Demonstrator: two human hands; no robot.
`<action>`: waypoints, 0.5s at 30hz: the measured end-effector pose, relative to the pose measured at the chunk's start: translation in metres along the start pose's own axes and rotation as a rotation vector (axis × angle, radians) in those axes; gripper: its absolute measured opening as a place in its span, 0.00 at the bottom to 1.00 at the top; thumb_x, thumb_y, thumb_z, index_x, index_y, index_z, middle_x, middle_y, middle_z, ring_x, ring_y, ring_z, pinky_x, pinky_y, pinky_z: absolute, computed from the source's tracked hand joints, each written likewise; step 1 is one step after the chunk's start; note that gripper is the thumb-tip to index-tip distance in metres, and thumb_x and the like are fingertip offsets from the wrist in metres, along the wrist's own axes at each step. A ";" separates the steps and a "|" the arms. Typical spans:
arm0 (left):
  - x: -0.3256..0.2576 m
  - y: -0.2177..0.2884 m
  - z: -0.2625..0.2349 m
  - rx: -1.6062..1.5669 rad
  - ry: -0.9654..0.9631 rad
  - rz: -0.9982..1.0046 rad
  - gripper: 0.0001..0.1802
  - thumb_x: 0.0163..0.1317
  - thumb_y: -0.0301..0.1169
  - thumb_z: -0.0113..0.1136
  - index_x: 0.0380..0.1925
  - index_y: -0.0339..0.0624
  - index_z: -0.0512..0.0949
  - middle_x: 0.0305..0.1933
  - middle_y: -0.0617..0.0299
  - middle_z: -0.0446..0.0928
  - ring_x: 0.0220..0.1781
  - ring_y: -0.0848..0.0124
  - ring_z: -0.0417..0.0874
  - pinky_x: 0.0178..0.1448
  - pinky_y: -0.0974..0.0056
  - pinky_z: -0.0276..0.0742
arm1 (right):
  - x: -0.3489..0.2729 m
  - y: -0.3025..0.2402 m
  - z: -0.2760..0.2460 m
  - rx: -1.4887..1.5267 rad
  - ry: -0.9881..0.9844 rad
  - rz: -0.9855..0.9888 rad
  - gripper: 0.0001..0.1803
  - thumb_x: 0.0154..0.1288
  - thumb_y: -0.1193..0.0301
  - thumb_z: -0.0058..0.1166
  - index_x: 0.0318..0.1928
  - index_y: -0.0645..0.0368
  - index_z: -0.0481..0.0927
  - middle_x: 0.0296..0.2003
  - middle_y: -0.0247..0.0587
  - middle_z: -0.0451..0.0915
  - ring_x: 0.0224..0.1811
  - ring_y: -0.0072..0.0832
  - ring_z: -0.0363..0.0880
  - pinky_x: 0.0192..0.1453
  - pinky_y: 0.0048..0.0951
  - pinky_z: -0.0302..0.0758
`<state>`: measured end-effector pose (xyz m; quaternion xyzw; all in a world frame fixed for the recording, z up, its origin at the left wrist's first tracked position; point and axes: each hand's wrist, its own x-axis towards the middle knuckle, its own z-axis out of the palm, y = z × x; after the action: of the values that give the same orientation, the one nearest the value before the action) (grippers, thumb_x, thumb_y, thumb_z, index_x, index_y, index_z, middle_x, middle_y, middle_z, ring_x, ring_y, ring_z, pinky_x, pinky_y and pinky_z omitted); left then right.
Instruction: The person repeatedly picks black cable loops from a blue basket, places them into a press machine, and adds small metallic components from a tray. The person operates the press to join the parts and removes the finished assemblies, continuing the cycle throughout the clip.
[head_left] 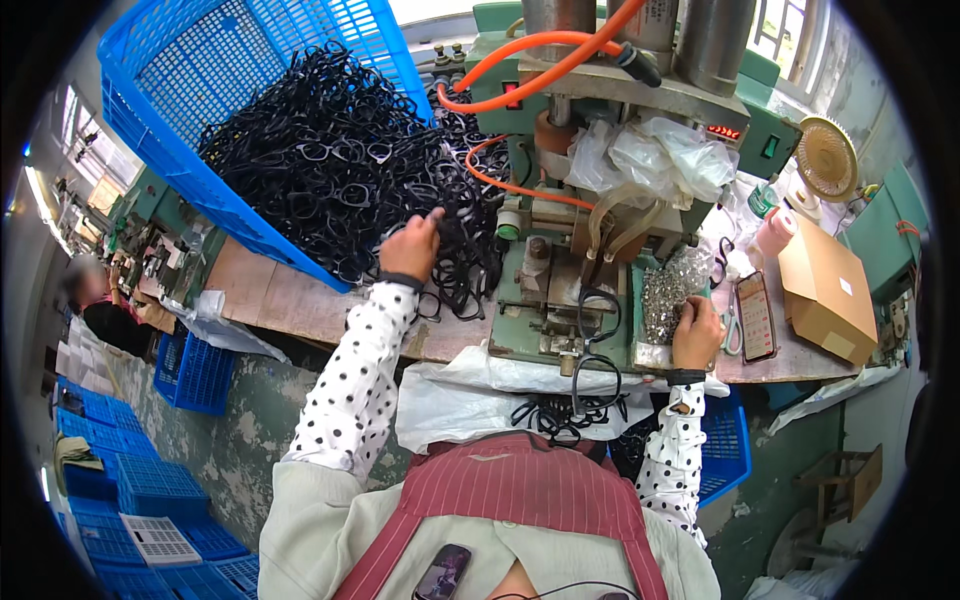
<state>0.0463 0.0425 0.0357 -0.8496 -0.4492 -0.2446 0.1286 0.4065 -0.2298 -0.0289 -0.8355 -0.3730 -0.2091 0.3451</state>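
My left hand (410,250) is at the near edge of a big heap of black eyeglass frames (330,170). Its fingers are bent and drawn together; whatever they grip, if anything, is lost among the dark frames. On the right, my right hand (697,335) dips into a tray of small shiny metal parts (672,290), fingers closed in a pinch, with any part between them too small to see. Between my hands stands a green press machine (515,320). One black eyeglass frame (598,362) hangs at the front of its work area, touched by neither hand.
A blue crate (240,215) lies tipped behind the heap. Orange hoses (520,45) loop over the press. Right of the tray are scissors (733,332), a phone (756,315), a cardboard box (825,290) and a small fan (827,158). More black frames (565,412) lie on white sheeting before me.
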 end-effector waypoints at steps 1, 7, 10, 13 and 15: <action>0.014 -0.006 0.010 0.040 0.030 -0.065 0.14 0.61 0.34 0.55 0.48 0.60 0.76 0.33 0.59 0.75 0.27 0.56 0.81 0.29 0.53 0.77 | 0.002 -0.001 0.001 0.008 0.001 0.000 0.04 0.65 0.66 0.54 0.39 0.49 0.79 0.31 0.37 0.82 0.37 0.39 0.79 0.47 0.45 0.66; 0.094 -0.057 0.015 0.380 0.110 -0.227 0.08 0.63 0.33 0.50 0.40 0.58 0.75 0.35 0.63 0.78 0.30 0.58 0.84 0.31 0.53 0.79 | 0.004 -0.002 0.001 -0.019 -0.028 0.029 0.05 0.65 0.66 0.55 0.39 0.49 0.79 0.31 0.38 0.82 0.37 0.41 0.79 0.47 0.46 0.66; 0.091 -0.078 0.002 0.094 0.262 -0.331 0.09 0.69 0.39 0.46 0.43 0.55 0.76 0.39 0.60 0.78 0.34 0.53 0.83 0.34 0.49 0.79 | 0.005 -0.001 0.004 -0.022 -0.017 0.010 0.04 0.65 0.66 0.55 0.39 0.49 0.79 0.31 0.38 0.82 0.37 0.41 0.79 0.47 0.46 0.66; 0.040 -0.054 -0.041 -0.244 0.344 -0.200 0.13 0.71 0.38 0.48 0.48 0.47 0.77 0.44 0.57 0.79 0.45 0.51 0.80 0.43 0.54 0.77 | 0.000 0.002 0.004 -0.011 -0.013 0.031 0.04 0.65 0.66 0.55 0.39 0.49 0.79 0.31 0.37 0.82 0.37 0.40 0.79 0.48 0.46 0.65; -0.022 -0.036 -0.066 -0.414 0.498 -0.288 0.12 0.70 0.33 0.51 0.43 0.36 0.77 0.42 0.48 0.79 0.42 0.53 0.81 0.44 0.55 0.75 | -0.002 0.004 0.005 0.032 -0.015 0.041 0.04 0.66 0.66 0.55 0.39 0.49 0.78 0.31 0.37 0.81 0.37 0.40 0.79 0.48 0.46 0.65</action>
<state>-0.0138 0.0184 0.0799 -0.7001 -0.4600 -0.5457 0.0236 0.4085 -0.2291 -0.0347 -0.8388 -0.3618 -0.1898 0.3597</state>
